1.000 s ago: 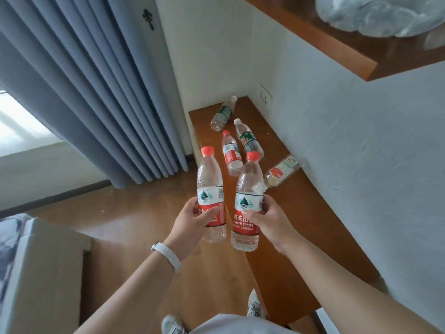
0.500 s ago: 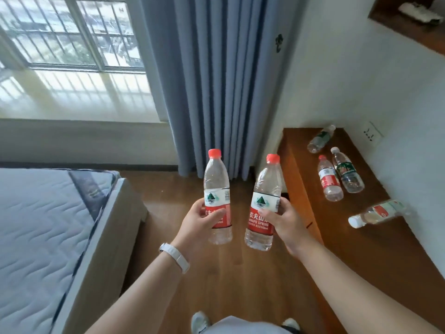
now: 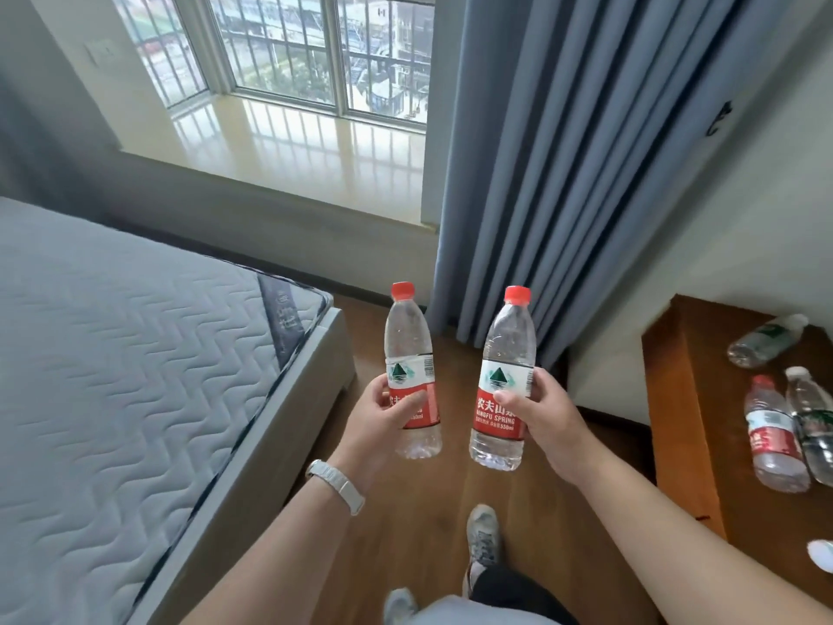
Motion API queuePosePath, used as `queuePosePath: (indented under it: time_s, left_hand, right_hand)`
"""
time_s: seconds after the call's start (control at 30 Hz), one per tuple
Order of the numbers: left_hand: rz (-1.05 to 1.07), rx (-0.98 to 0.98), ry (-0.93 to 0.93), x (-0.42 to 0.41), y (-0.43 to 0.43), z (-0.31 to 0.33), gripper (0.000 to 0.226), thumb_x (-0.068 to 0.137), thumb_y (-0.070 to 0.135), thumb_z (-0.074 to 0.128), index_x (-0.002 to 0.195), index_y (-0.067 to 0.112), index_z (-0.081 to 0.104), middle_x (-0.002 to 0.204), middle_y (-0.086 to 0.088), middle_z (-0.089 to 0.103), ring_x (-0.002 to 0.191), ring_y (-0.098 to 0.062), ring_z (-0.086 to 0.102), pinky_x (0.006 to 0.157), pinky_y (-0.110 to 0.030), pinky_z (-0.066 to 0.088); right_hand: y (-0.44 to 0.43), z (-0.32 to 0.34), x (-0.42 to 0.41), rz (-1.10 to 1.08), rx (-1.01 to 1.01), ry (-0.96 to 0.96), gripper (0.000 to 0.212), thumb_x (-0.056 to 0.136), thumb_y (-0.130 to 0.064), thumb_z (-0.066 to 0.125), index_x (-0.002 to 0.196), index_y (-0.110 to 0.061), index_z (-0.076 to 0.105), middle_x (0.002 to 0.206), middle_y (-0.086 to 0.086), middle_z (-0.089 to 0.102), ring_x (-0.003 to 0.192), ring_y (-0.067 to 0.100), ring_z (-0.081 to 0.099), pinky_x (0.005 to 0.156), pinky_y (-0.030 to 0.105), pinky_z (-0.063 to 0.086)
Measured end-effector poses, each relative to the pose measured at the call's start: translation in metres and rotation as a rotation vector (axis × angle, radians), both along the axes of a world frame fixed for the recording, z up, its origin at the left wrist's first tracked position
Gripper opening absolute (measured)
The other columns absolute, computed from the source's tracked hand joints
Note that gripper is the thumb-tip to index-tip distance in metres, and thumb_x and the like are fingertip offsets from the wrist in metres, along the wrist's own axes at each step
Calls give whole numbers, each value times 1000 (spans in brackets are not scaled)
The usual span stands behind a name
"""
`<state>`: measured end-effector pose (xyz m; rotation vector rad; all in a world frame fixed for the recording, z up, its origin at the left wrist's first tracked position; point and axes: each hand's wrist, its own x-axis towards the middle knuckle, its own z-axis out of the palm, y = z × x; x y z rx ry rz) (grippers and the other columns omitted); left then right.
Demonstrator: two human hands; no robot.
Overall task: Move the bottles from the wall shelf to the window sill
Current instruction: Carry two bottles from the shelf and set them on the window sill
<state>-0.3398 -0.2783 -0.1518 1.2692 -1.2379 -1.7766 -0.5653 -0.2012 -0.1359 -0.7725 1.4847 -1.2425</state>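
My left hand (image 3: 381, 419) grips a clear red-capped water bottle (image 3: 408, 349) upright by its red label. My right hand (image 3: 547, 415) grips a second red-capped bottle (image 3: 507, 349) the same way, a little to the right. Both are held over the wood floor. The pale glossy window sill (image 3: 315, 164) lies ahead and to the upper left, under the barred window. At the right edge, several more bottles lie on a brown wooden shelf top (image 3: 685, 399): a green-labelled one (image 3: 766, 340), a red-labelled one (image 3: 773, 437) and another green-labelled one (image 3: 813, 421).
A bed with a quilted grey mattress (image 3: 117, 381) fills the left side. Blue-grey curtains (image 3: 572, 173) hang between the sill and the shelf. Wood floor (image 3: 419, 512) runs between bed and shelf, with my feet at the bottom.
My view has swung left from the shelf toward the window; the sill is now ahead. Both hands still hold their bottles upright, now over the floor.
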Motion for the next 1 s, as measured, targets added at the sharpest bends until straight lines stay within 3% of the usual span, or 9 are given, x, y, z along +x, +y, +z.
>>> queuePosePath:
  time_s: [0.4,0.5,0.6,0.77,1.0]
  left_hand:
    - [115,7,-93,-67,-103,1,43,85,30,76,124,24,59,109,-4,73,92,-18,74,77,-35,61]
    - [76,-21,-116,-110,-139,8,49,82,33,79,125,25,58,113,-5,72,96,-20,73,86,-44,60]
    - [55,-53,-115,-141,-169,14,59,72,40,83,125,26,61,112,-7,73,99,-26,72,88,-50,57]
    - [69,-87,-154,-166,-196,21,54,76,36,80,125,22,60,109,-5,74,96,-23,73,86,-49,59]
    - [78,-104,-183,-192,-223,29,43,85,28,77,125,23,61,108,-2,75,94,-18,74,82,-40,60]
  right_hand:
    - [-122,-7,-68,87,11,-185,52,72,-21,76,119,-9,59,109,16,71,94,28,72,75,38,60]
    - [-150,-7,-107,98,15,-163,51,73,-24,77,120,-11,59,110,14,71,98,30,71,76,37,59]
    - [-175,-8,-142,102,14,-60,40,80,-15,80,116,-16,61,106,8,73,93,19,73,73,30,58]
    - [-210,-4,-179,133,-1,-14,33,85,-10,75,114,-19,60,102,3,73,86,10,72,65,19,55]
    - [-250,-2,-192,156,2,-63,37,82,-16,78,114,-17,60,105,6,73,90,16,73,72,28,57]
